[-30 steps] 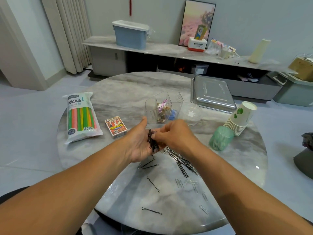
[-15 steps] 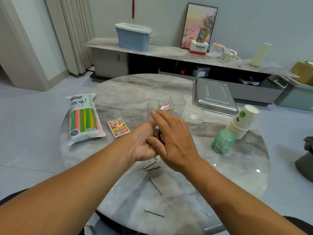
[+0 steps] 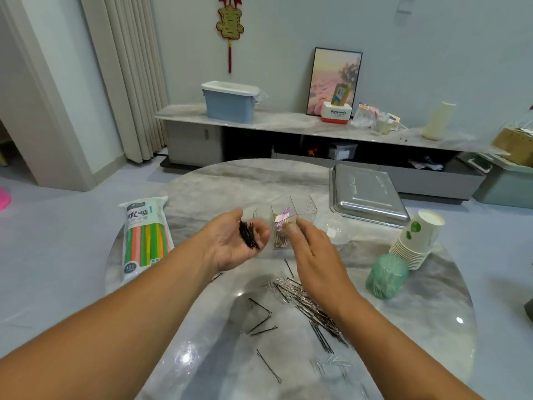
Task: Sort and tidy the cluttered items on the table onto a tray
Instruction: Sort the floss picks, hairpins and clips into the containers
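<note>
Sorting well short of finished on a round marble table [image 3: 202, 180]: in the cupped, palm-up left hand [image 3: 230, 245], a small bundle of black hairpins [image 3: 248, 234], fingers loosely curled beneath it, held just beside a clear divided organizer [image 3: 288, 217]. Already in the organizer's middle compartment, pink and gold clips; contents of the other compartments too faint to tell. Right hand [image 3: 314, 261] empty, fingers relaxed and spread, fingertips at or near the organizer's front wall, contact not certain. Still loose on the tabletop: a heap of silver and black pins [image 3: 305, 298] under the right wrist, several stray hairpins [image 3: 259, 327] nearer the body, and a scatter of paper clips [image 3: 331, 365] at the near edge. Untouched so far, by the look of it: a straw pack [image 3: 145, 235] at left, a green roll [image 3: 386, 275] and a stack of paper cups [image 3: 418, 241] at right, a clear lid [image 3: 334, 229] behind the right hand. Steel tray [image 3: 366, 194] at the far right with nothing sorted onto it yet, well apart from both hands. Judged from this: one handful gathered, most of the pins and all larger items left to move
</note>
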Motion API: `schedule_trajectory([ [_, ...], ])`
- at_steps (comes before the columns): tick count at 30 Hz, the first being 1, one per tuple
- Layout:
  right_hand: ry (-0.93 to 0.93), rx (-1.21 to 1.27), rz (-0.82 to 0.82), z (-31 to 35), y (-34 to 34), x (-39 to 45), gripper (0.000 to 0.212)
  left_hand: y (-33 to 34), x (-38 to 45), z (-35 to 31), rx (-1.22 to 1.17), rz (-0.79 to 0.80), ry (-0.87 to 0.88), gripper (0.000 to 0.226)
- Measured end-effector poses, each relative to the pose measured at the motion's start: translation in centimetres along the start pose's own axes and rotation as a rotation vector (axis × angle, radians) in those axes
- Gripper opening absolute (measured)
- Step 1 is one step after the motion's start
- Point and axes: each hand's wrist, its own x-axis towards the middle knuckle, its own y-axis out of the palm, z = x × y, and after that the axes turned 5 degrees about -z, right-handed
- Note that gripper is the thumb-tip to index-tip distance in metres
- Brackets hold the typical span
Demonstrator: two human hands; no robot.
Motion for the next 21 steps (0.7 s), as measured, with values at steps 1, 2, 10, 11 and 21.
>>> schedule_trajectory([
  [1,0.036,0.027,-0.011,0.0,-0.6,0.3,0.035,0.1,0.6,-1.1,0.012,-0.025,0.027,0.048],
  [2,0.061,0.034,-0.009,0.1,-1.2,0.6,0.025,0.3,1.2,-2.0,0.037,-0.05,0.057,0.044],
  [10,0.121,-0.04,0.126,-1.1,-1.6,2.4,0.028,2.6,7.7,-4.6,0.374,-0.164,0.188,0.039],
  [11,0.115,-0.053,0.122,-1.2,-1.6,2.5,0.033,2.8,8.4,-4.6,0.41,-0.169,0.176,0.038],
  [21,0.168,-0.121,0.161,-1.2,-1.7,4.3,0.034,4.1,12.3,-6.0,0.794,-0.363,0.078,0.013],
])
